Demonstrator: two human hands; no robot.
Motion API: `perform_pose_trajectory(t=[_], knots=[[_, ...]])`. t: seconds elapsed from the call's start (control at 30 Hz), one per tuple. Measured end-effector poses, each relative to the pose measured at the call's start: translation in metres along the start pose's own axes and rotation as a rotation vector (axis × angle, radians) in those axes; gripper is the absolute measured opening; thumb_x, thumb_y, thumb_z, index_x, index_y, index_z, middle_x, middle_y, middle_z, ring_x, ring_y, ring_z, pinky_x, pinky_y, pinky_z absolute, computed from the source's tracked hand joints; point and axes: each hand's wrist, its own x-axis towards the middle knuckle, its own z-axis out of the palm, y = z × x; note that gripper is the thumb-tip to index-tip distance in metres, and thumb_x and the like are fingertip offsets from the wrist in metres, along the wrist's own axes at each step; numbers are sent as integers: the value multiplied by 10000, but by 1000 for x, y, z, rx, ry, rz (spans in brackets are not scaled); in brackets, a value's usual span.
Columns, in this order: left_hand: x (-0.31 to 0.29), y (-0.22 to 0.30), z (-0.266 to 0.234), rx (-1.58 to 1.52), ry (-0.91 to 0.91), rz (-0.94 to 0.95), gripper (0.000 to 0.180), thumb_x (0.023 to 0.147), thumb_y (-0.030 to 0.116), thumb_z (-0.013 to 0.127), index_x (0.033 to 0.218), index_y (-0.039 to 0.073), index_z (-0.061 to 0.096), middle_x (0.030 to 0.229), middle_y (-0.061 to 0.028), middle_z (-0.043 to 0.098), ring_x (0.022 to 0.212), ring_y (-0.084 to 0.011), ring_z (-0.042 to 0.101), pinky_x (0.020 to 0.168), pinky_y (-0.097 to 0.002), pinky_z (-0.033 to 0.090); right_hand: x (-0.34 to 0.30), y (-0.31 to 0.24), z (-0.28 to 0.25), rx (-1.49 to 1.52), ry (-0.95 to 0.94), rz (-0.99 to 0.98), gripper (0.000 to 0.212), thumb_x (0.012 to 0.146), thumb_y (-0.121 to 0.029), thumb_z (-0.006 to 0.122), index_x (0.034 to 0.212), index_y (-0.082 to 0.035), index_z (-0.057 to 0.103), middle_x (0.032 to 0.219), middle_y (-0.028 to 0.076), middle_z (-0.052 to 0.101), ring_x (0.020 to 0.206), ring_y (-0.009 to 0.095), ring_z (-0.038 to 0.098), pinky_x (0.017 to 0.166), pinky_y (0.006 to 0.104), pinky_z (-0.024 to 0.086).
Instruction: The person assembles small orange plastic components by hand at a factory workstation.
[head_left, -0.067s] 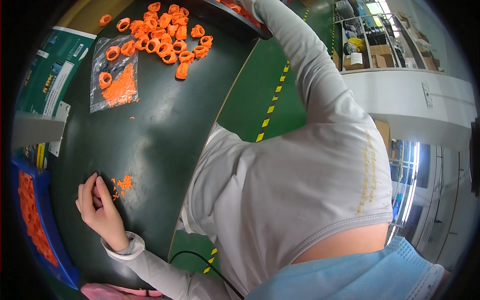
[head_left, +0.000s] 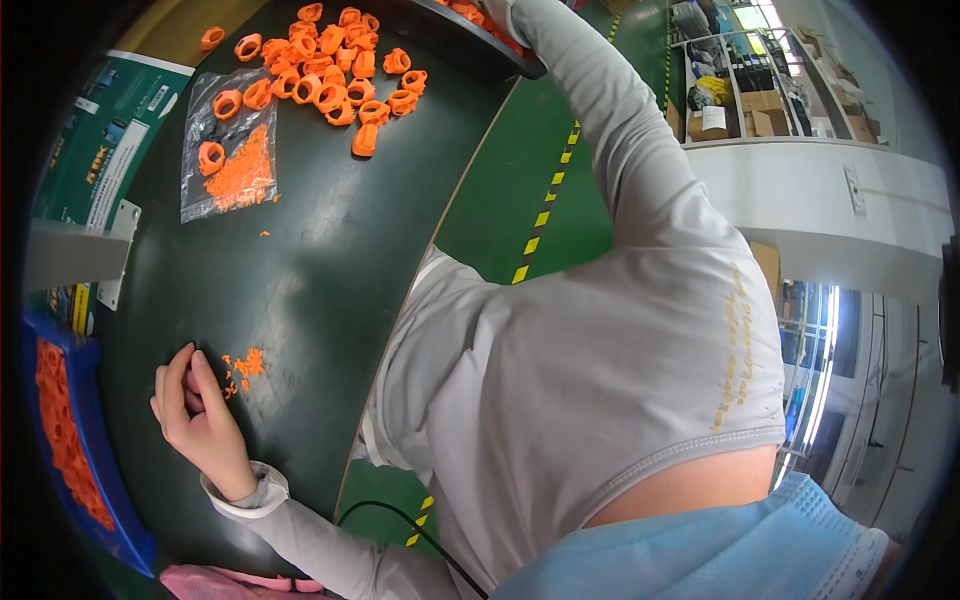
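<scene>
My left hand [head_left: 203, 425] rests on the dark table [head_left: 310, 270], fingers loosely curled, thumb tip close to the index finger. Nothing shows in it. Beside its thumb lies a small scatter of orange plastic scraps [head_left: 245, 368]. My right hand [head_left: 499, 12] reaches to the black tray [head_left: 460, 42] of orange parts at the top edge; its fingers are cut off by the frame. Several orange ring-shaped plastic parts [head_left: 328, 97] are heaped near that tray. Next to them, a clear plastic bag [head_left: 200, 195] lies flat, with orange crumbs [head_left: 243, 178] and a few rings on it.
A blue bin [head_left: 110, 500] of orange parts stands at the left. Behind the table are a green box [head_left: 120, 130] and a grey metal bracket [head_left: 118, 258]. Pink cloth [head_left: 230, 582] lies at the bottom. A black cable [head_left: 420, 530] crosses near my left forearm.
</scene>
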Motion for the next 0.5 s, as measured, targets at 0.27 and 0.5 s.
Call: perform_pose_trajectory(t=[0.27, 0.5], knots=[[8, 8, 7, -44, 6, -24, 97, 936, 72, 671, 1009, 24, 713, 705, 7, 459, 619, -115, 321, 628, -287, 307, -9, 17, -16, 115, 63, 106, 534, 771, -179, 784, 1272, -62, 641, 834, 99, 710, 704, 172, 660, 607, 316, 541], [6, 7, 6, -26, 18, -16, 96, 932, 65, 673, 1008, 23, 714, 704, 8, 460, 616, -116, 320, 624, -286, 308, -9, 22, -45, 210, 419, -161, 239, 871, -142, 711, 1079, -29, 679, 980, 73, 696, 881, 140, 654, 775, 293, 533]])
